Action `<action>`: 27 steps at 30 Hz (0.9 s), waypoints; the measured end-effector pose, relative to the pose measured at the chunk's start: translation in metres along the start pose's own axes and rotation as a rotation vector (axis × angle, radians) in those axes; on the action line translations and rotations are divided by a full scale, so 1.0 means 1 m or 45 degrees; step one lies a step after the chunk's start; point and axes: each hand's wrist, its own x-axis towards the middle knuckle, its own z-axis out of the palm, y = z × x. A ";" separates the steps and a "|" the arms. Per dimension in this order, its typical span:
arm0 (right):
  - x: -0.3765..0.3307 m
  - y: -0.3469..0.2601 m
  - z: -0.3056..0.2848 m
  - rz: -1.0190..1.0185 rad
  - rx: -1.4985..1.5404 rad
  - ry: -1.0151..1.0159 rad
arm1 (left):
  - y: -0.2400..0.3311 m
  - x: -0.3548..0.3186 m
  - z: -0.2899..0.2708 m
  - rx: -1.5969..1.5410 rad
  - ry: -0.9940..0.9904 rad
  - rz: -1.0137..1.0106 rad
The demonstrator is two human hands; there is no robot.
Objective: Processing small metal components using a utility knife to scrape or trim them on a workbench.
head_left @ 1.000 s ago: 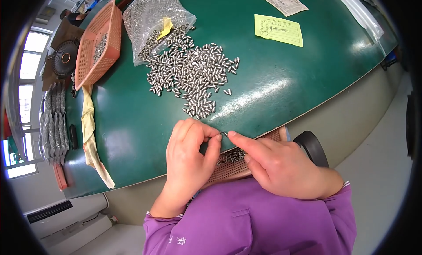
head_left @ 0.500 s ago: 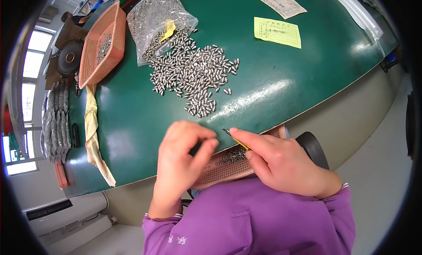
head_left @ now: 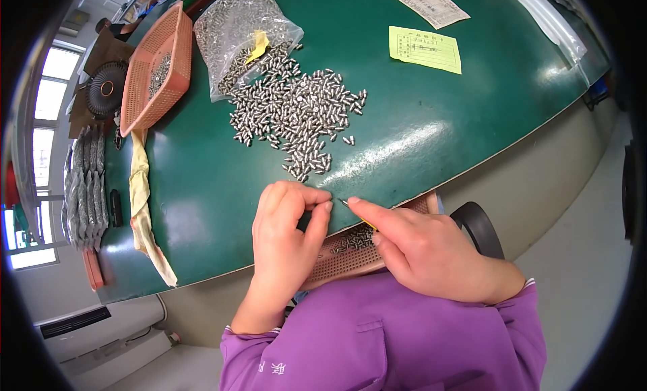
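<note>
My left hand is at the table's near edge, thumb and forefinger pinched together. What they hold, if anything, is too small and hidden to make out. My right hand grips a slim yellow tool with a dark pointed tip, perhaps a small knife. Its forefinger lies along the tool, and the tip points toward the left fingertips, a short gap away. Just beyond my hands, many small silvery metal pins with pointed ends lie in a loose heap.
Behind the heap lies a clear plastic bag of similar parts. A pink basket stands at the far left. Another basket with parts sits below the near edge. A yellow cloth, filled bags and a yellow card rest on the green table.
My left hand has moved slightly right, and its thumb and forefinger have closed into a pinch. My right hand with the yellow tool has shifted a little left.
</note>
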 end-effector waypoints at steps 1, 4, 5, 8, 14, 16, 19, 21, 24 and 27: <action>0.000 -0.001 0.000 0.009 -0.020 -0.019 | 0.001 -0.002 0.000 -0.022 0.016 0.001; 0.001 -0.001 0.004 -0.035 -0.083 -0.003 | -0.002 -0.004 0.001 -0.054 0.033 -0.009; 0.001 0.000 0.005 -0.036 -0.084 -0.005 | -0.002 -0.005 0.001 -0.054 0.035 -0.011; 0.003 0.002 0.007 -0.145 -0.083 0.048 | -0.002 -0.005 0.001 -0.061 0.050 -0.023; 0.007 0.004 0.005 -0.175 -0.039 0.027 | -0.003 -0.003 0.000 -0.069 0.039 -0.030; 0.008 0.004 0.003 -0.193 -0.040 -0.025 | -0.003 -0.002 -0.001 -0.076 0.014 -0.022; 0.009 -0.002 -0.001 -0.190 -0.117 -0.072 | -0.002 -0.001 -0.002 -0.089 -0.003 -0.023; 0.009 -0.004 -0.003 -0.184 -0.122 -0.075 | -0.001 -0.001 -0.003 -0.086 -0.008 -0.029; 0.009 0.000 -0.001 -0.180 -0.103 -0.051 | -0.004 -0.004 -0.008 -0.089 -0.066 0.031; 0.005 0.004 -0.001 -0.159 -0.014 0.011 | 0.002 -0.005 -0.019 -0.198 -0.190 0.083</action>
